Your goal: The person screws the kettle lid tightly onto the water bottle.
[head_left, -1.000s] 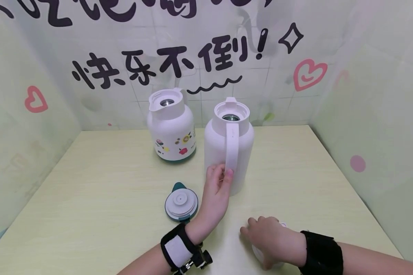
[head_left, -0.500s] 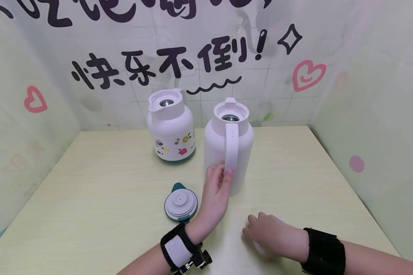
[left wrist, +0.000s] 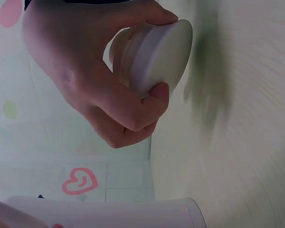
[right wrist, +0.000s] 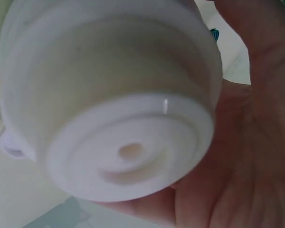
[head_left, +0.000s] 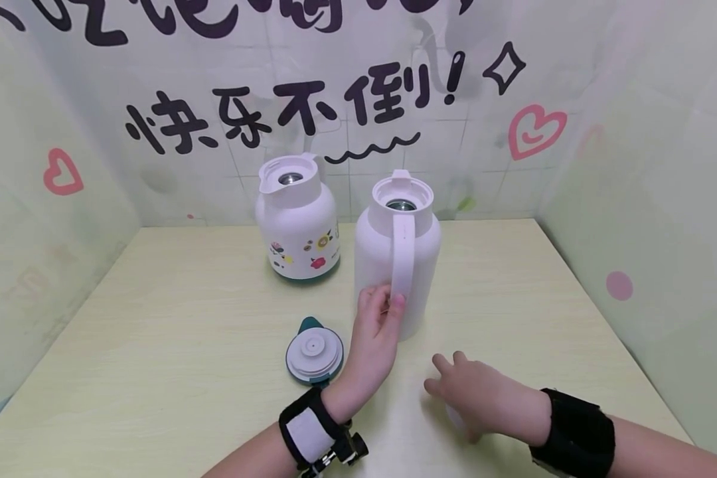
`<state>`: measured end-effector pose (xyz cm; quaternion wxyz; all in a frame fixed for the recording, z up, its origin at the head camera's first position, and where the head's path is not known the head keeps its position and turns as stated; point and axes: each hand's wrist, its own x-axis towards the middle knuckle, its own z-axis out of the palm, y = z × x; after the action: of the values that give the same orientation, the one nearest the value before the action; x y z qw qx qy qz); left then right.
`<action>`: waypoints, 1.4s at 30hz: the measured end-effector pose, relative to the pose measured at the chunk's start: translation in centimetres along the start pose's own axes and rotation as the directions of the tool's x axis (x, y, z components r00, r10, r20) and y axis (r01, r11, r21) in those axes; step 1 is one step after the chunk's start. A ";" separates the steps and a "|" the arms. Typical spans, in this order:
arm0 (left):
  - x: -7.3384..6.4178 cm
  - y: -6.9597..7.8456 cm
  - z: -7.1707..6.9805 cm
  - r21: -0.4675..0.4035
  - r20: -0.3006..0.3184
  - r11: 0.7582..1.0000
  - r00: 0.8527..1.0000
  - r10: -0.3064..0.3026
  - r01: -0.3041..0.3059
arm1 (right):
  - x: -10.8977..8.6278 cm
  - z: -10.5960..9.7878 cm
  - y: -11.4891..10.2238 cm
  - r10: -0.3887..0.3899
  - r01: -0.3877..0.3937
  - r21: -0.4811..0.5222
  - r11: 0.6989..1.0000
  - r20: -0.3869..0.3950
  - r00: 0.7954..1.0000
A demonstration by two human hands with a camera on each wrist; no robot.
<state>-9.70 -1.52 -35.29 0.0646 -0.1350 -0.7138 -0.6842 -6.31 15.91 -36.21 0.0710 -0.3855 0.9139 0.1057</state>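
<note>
My left hand [head_left: 378, 328] grips the lower end of the handle [head_left: 403, 255] on the tall white vacuum jug [head_left: 373, 255], which stands upright with its mouth uncovered. To the right and nearer, my right hand [head_left: 484, 398] holds a white jug lid [left wrist: 166, 57]. Most of that lid is hidden under the hand in the head view. The left wrist view shows fingers and thumb around its rim, above the tabletop, with a shadow on the wood. Seen by the right wrist camera, the lid's stepped round stopper [right wrist: 128, 142] faces the lens.
Behind and left stands a shorter white jug [head_left: 299, 226] with a fruit and flower print, also without its lid. A green-edged lid [head_left: 314, 353] lies stopper-up left of my left forearm. Printed cloth walls [head_left: 490, 172] close off the back and sides of the table [head_left: 173, 332].
My right hand, with the lid in its grip, has risen and shifted slightly right and away from me. The left hand and the tall jug have stayed put.
</note>
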 end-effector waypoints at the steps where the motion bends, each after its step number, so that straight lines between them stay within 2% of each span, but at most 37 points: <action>1: 0.0 0.0 0.0 0.000 0.001 1.000 1.000 0.004 -0.004 | 0.0 -0.1 0.2 0.000 0.000 0.010 1.000 -0.011 1.000; 7: 0.0 -0.1 0.0 -0.009 0.007 1.000 1.000 -0.001 0.001 | -0.1 -0.5 1.2 -0.005 0.015 0.078 0.997 -0.119 0.993; 11: -0.1 -0.1 0.0 -0.010 0.003 1.000 1.000 0.000 0.000 | -0.1 -0.8 2.0 -0.029 0.048 0.077 0.996 -0.235 0.972; 16: 0.0 -0.1 -0.1 -0.011 0.001 1.000 1.000 -0.012 0.012 | 0.0 -0.9 2.8 -0.024 0.053 0.063 0.997 -0.395 0.919; 22: 0.0 -0.2 0.0 -0.003 -0.003 1.000 1.000 -0.007 0.007 | 0.0 -0.7 3.9 0.071 0.008 0.151 0.988 -0.510 0.857; 26: 0.0 -0.2 0.0 0.009 -0.015 1.000 1.000 0.017 -0.017 | -0.1 -0.7 4.6 0.136 -0.003 0.234 0.972 -0.554 0.821; 35: 0.0 -0.2 -0.1 0.032 -0.021 0.998 0.998 0.052 -0.051 | 0.1 -0.5 6.2 0.235 0.002 0.338 0.941 -0.657 0.717; 39: 0.0 -0.1 -0.1 0.009 -0.002 0.999 0.999 0.046 -0.046 | 0.3 -0.3 6.8 0.287 0.014 0.408 0.913 -0.668 0.687; 42: 0.0 -0.1 -0.1 -0.004 0.010 0.999 0.999 0.038 -0.038 | 0.4 -0.3 7.1 0.348 0.016 0.484 0.875 -0.652 0.673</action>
<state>-9.75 -1.66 -35.33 0.0740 -0.1522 -0.7101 -0.6835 -11.67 20.36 -35.00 -0.2169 -0.2803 0.8972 -0.2633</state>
